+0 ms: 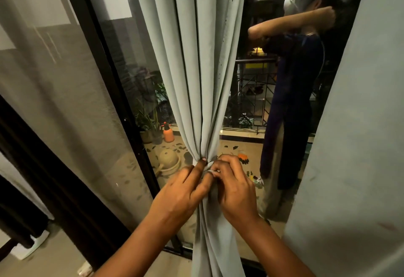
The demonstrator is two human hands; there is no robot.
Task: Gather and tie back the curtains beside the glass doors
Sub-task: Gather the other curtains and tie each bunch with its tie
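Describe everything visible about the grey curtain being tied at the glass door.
The grey curtain is pale, matte, soft-looking cloth hanging in long vertical folds before the glass door. It is cinched to a narrow waist, flaring above and below. The left hand and right hand pinch it there, working a thin pale tie, mostly hidden by fingers.
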